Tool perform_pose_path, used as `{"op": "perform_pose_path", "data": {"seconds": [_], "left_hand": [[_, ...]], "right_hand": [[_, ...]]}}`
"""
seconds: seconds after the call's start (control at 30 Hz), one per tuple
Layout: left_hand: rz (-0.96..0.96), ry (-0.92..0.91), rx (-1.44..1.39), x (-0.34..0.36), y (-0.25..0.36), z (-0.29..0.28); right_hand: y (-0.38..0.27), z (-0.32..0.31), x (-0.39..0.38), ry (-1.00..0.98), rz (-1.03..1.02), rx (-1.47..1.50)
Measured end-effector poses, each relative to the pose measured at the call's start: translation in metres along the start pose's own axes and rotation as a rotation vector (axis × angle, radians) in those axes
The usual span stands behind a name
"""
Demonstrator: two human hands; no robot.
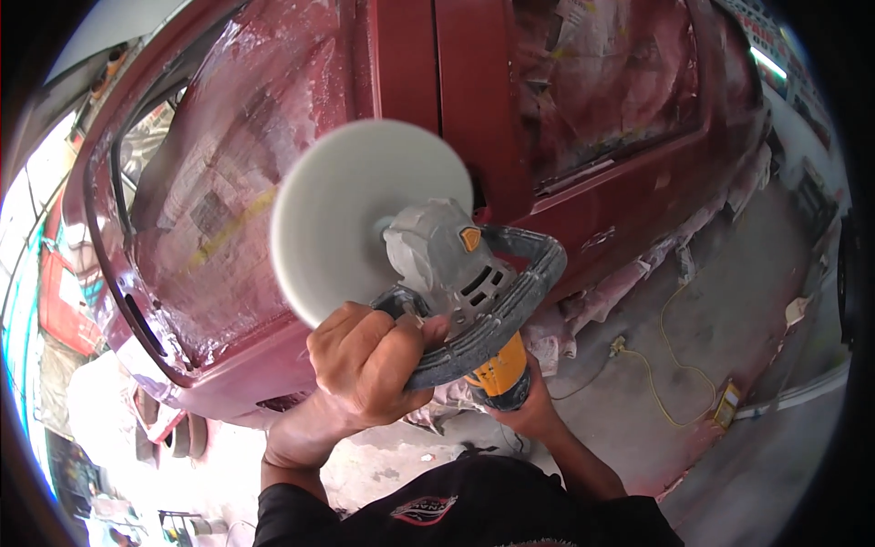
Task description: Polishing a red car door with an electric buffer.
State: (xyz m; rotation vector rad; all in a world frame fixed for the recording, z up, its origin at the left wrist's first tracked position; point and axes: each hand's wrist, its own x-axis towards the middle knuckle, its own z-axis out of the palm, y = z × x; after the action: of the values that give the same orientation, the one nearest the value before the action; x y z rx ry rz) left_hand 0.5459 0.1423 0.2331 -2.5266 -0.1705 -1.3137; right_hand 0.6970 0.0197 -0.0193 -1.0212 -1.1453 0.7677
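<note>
Buffing of a car's red side, head view; both hands are closed on one tool; the left hand (369, 365), nearer the camera, wraps its fingers round the loop handle (524, 301); the right hand (531, 406), lower and partly hidden, appears closed about the rear of the body, though its fingertips cannot be made out.

The step in hand is judged to be polishing, or the approach to it; the polisher (437, 255) is held up in front of the car (401, 55), between the two windows; whether the pad (337, 219) touches the paint cannot be told; the next move seems to call for a firm two-handed hold, the pad laid flat and drawn evenly along the panel, its rim kept off the door gap and the loose masking edges.

The polisher has a grey, dust-smeared head with dark vent slots and a small orange button; its body is orange, dark at the rear; the handle is dark and scuffed; the pad is a broad, pale, smooth-looking disc, blurred as if spinning.

Beyond, the left window (246, 173) and right window (602, 100) are covered with red-stained masking; farther right, a yellow cord (670, 419) lies looped on the floor (775, 273).
</note>
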Motion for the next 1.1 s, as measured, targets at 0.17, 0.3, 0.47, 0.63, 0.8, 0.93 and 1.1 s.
{"op": "perform_pose_path", "data": {"seconds": [0.17,0.3,0.47,0.63,0.8,0.93,1.1], "left_hand": [[0.044,-0.033,0.083,0.049,-0.011,-0.009],[-0.05,0.08,0.135,0.092,-0.029,-0.008],[-0.072,0.152,0.078,0.087,-0.029,0.0],[0.003,0.109,0.048,0.047,-0.01,0.008],[0.018,0.111,0.082,0.061,-0.015,0.0],[-0.006,0.113,0.117,0.101,-0.027,-0.012],[-0.164,0.266,-0.102,0.133,-0.039,-0.002]], "right_hand": [[-0.021,0.017,0.037,0.064,0.035,0.18],[-0.056,0.014,0.072,0.159,-0.069,0.126],[-0.065,-0.003,0.069,0.168,-0.07,0.015],[-0.049,-0.011,0.035,0.085,-0.045,0.005],[-0.059,-0.008,0.044,0.095,-0.031,0.061],[-0.091,-0.009,0.067,0.11,-0.103,0.038],[-0.143,-0.044,0.068,0.169,-0.023,-0.103]]}}
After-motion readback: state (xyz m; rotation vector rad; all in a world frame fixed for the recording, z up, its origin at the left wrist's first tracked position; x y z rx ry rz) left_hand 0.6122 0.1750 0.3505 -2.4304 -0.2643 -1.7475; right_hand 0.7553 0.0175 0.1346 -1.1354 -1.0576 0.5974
